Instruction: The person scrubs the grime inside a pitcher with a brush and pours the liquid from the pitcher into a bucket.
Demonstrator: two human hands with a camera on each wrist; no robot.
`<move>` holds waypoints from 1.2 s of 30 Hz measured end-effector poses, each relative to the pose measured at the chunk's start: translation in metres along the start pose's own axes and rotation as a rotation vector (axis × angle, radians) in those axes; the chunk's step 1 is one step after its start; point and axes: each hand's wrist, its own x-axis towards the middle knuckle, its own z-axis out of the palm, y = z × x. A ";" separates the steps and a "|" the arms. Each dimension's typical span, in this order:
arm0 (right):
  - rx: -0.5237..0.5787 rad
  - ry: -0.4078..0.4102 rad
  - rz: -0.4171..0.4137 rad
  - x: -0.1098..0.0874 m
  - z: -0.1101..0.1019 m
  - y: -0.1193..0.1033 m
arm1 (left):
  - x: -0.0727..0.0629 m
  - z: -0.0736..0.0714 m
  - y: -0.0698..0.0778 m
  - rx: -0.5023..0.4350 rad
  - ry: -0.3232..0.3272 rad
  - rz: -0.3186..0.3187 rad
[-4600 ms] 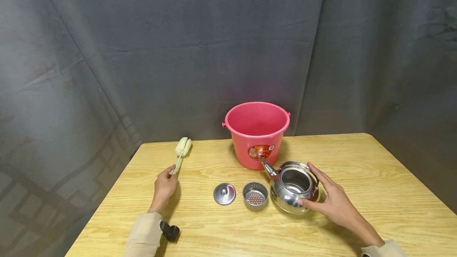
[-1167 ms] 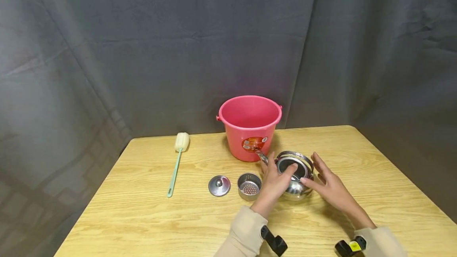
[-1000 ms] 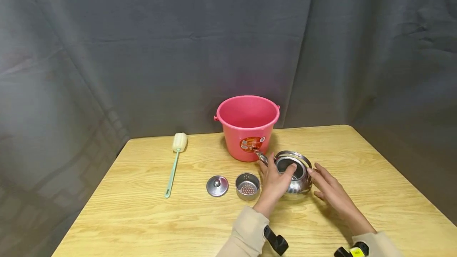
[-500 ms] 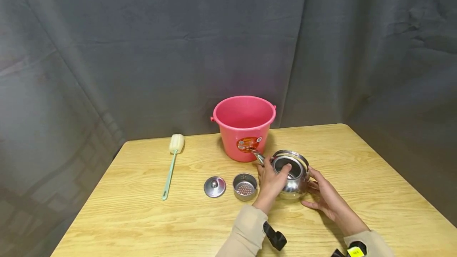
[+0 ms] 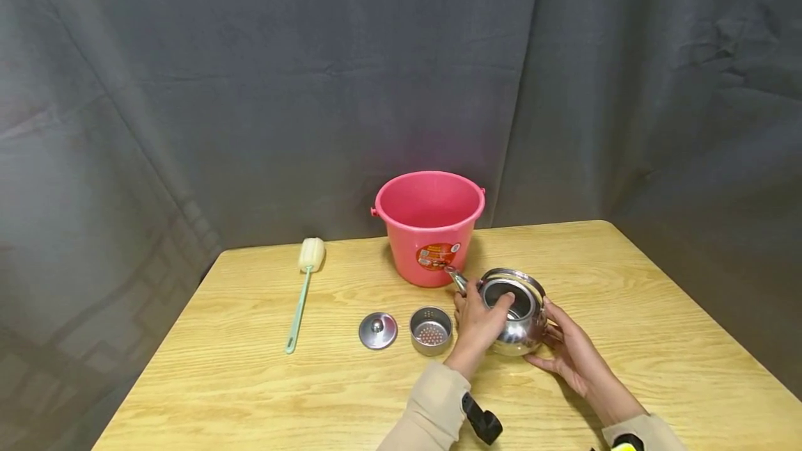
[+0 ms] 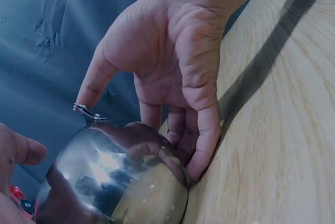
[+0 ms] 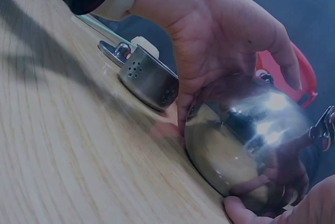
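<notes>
A shiny steel kettle (image 5: 515, 337) with its top uncovered sits in front of the bucket, its spout towards the bucket. My left hand (image 5: 477, 322) grips its left side by the spout, thumb at the opening's rim. At its right side is my right hand (image 5: 576, 352), with the thumb low near the base and a finger up by the handle joint. In the left wrist view the right hand (image 6: 178, 51) is curled against the kettle (image 6: 115, 177). Across the kettle (image 7: 246, 145), the right wrist view shows the left hand (image 7: 220, 35).
Left of the kettle stand a perforated steel strainer (image 5: 431, 336) and a round knobbed lid (image 5: 378, 330). A sponge brush (image 5: 299, 308) with a green handle lies further left. The pink bucket (image 5: 432, 249) stands behind on the wooden table (image 5: 263, 395).
Earlier the left hand held the sponge brush; that now lies on the table and this hand is on the kettle. The right hand has slid from the upper rim down the kettle's right side.
</notes>
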 end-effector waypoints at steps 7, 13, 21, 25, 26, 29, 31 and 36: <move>0.016 0.023 0.002 0.000 0.000 -0.001 | -0.001 -0.003 0.001 -0.003 -0.017 0.005; 0.104 0.008 -0.011 -0.002 -0.002 0.001 | -0.004 -0.007 0.005 -0.011 -0.038 0.010; 0.169 -0.030 -0.026 -0.010 -0.003 -0.004 | -0.010 -0.018 0.015 -0.010 -0.076 0.047; 0.139 -0.055 -0.033 -0.014 -0.003 -0.010 | -0.015 -0.027 0.023 -0.003 -0.102 0.085; 0.131 -0.060 -0.031 -0.015 -0.002 -0.012 | -0.017 -0.030 0.025 -0.003 -0.113 0.090; 0.117 -0.084 -0.020 -0.020 0.000 -0.019 | -0.021 -0.040 0.029 -0.005 -0.150 0.105; 0.104 -0.097 -0.014 -0.023 0.003 -0.024 | -0.022 -0.046 0.031 -0.010 -0.172 0.109; 0.055 -0.125 -0.010 -0.026 0.006 -0.035 | -0.023 -0.061 0.034 -0.018 -0.192 0.161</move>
